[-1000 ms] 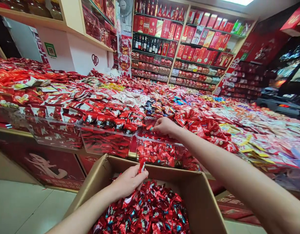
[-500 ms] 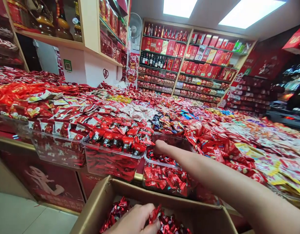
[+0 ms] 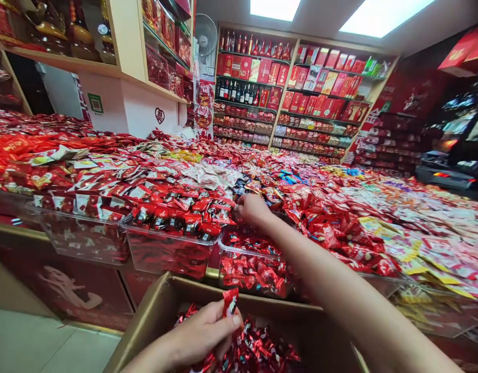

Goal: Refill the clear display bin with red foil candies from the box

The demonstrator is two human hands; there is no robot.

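My left hand [image 3: 208, 329] is closed on a red foil-wrapped candy [image 3: 230, 300], held upright between thumb and fingers above an open cardboard box [image 3: 143, 318]. Loose shiny red candies [image 3: 262, 347] lie inside that box, below the hand. My right hand [image 3: 252, 210] reaches forward with its fingers curled, over the back of a clear plastic bin of red candies [image 3: 254, 272]. It is close to a heap of red and black wrapped candies [image 3: 184, 212] in the neighbouring bin. Whatever its fingertips hold is hidden.
Another clear bin [image 3: 83, 238] stands at the left, and yellow packets [image 3: 412, 254] lie at the right. Piled sweets cover the counter behind. Shelves [image 3: 273, 124] with bottles and red boxes line the back wall. A fan [image 3: 204, 36] hangs near the cabinet [image 3: 134, 57].
My left hand has risen from the candies in the box with one red candy in its grip. My right hand has lifted up and slightly left, out of the bin. The view has shifted slightly.
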